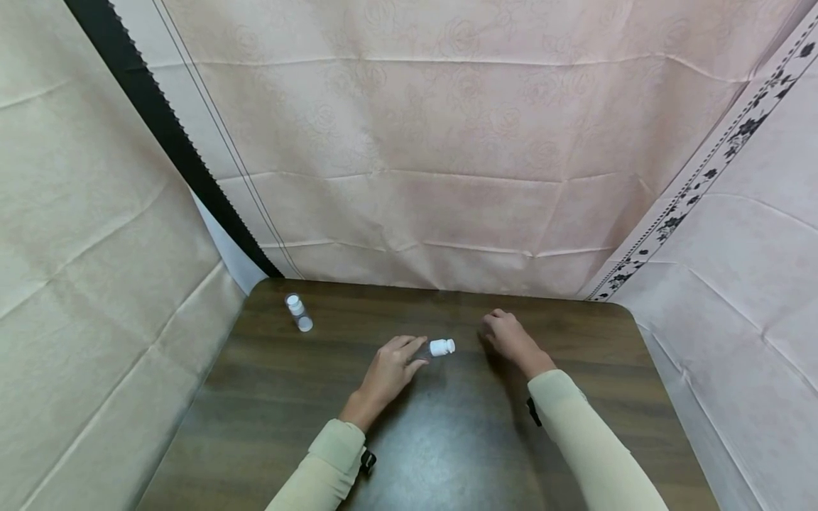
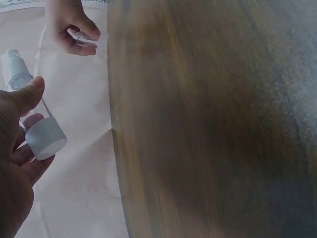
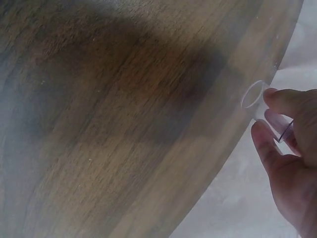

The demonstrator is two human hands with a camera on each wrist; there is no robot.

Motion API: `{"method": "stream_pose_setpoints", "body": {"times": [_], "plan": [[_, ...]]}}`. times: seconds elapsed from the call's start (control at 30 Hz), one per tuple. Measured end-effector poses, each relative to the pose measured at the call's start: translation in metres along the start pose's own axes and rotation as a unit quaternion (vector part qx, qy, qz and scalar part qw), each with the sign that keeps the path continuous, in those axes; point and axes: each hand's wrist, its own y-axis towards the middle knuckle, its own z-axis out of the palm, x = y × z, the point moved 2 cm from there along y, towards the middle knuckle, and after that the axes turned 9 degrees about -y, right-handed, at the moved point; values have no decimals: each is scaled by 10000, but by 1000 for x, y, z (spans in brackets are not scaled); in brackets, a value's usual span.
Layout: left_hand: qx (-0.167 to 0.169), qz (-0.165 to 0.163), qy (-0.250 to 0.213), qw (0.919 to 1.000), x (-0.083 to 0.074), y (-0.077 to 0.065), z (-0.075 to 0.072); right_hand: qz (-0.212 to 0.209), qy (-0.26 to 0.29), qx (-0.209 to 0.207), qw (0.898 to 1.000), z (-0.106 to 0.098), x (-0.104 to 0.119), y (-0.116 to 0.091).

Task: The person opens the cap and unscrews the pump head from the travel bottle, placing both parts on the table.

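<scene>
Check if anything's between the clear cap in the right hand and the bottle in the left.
Nothing visible. In the head view, only tabletop shows between the right hand, holding the clear cap, and the bottle in the left hand. The second bottle is off left, outside that gap.

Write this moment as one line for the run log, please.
left hand: holds pump bottle | right hand: holds clear cap | second bottle: on table, far left

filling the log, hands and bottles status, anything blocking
Left hand holds pump bottle. Right hand pinches clear cap. Second bottle off left, clear of hands.
</scene>
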Motion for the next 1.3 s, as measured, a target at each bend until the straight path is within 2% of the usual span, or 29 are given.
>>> {"method": "stream_pose_setpoints", "body": {"times": [0.07, 0.23, 0.47, 0.63, 0.8, 0.93, 1.3], "plan": [[0, -10, -41, 10000, 0, 0, 0, -60, -125, 0, 9999, 2, 1, 2], [36, -101, -115, 9999, 0, -1, 0, 21, -274, 292, 9992, 7, 2, 6], [99, -180, -126, 9997, 1, -3, 3, 164, -223, 659, 9974, 10, 3, 7], [34, -113, -108, 9999, 2, -4, 4, 147, -244, 666, 9974, 13, 3, 5], [108, -168, -117, 9997, 2, -5, 5, 100, -244, 624, 9977, 17, 5, 4], [193, -197, -82, 9996, 1, -6, 6, 161, -86, 634, 9978, 19, 5, 0], [206, -239, -56, 9995, 1, -5, 7, 505, 810, 501, 9942, 15, -1, -8]]}}
